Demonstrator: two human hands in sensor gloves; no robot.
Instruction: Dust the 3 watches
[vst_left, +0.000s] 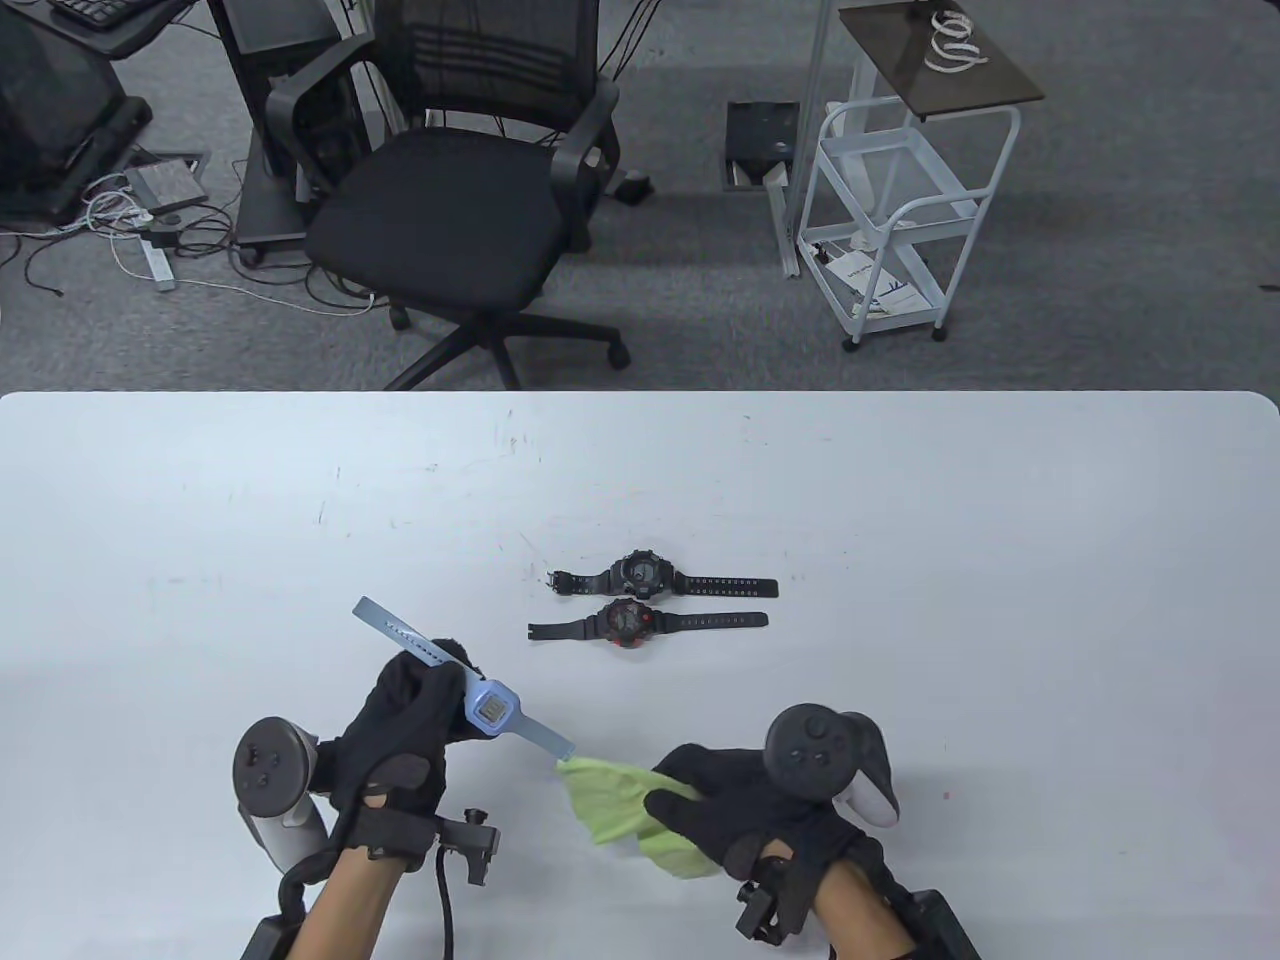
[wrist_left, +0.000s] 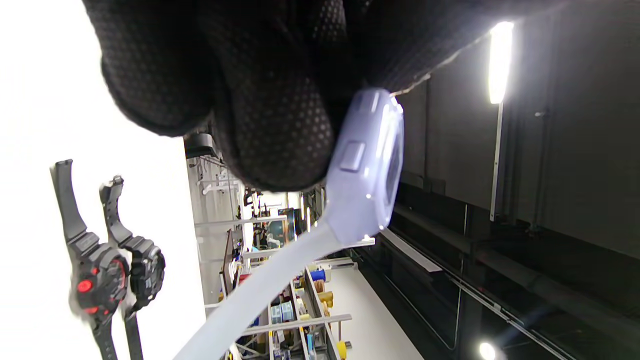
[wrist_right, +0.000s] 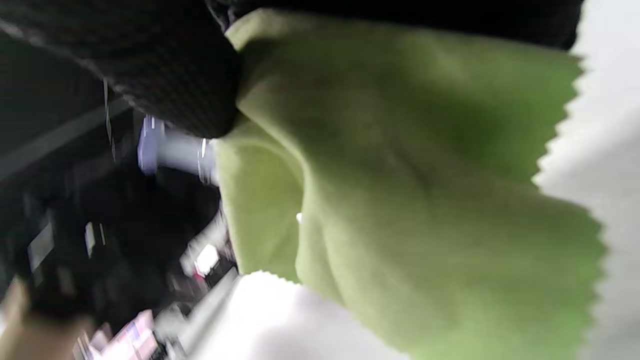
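- Fingertips (wrist_left: 280, 140) of the left hand (vst_left: 400, 740) curl round the case of a pale blue plastic digital watch (vst_left: 490, 708) and pinch it; the left wrist view shows a gloved pad pressed against the case side, just beside its button.
- Right hand (vst_left: 735, 805) has its fingers bunched over a crumpled lime-green microfibre cloth with a zigzag edge (vst_left: 620, 810), gripping it; how each finger lies under the cloth cannot be told.
- Blue watch is held up off the white table (vst_left: 900, 520), face upward, one strap slanting up and away to the left, the other pointing down-right so that its tip touches or nearly touches the cloth's near corner.
- Two more watches lie flat on the table beyond the hands, side by side and nearly parallel: a black rubber watch with a dark face (vst_left: 640, 575) farther off, and a black watch with red accents (vst_left: 628, 622) nearer.
- Judged from this, the step in hand is dusting the blue watch, most likely the first of the three; both black ones lie untouched-looking.
- Next move calls for bringing cloth and face together and wiping along case and straps, while the left hand keeps its pinch steady.
- Right wrist view is blurred, so contact between cloth and strap cannot be confirmed there.
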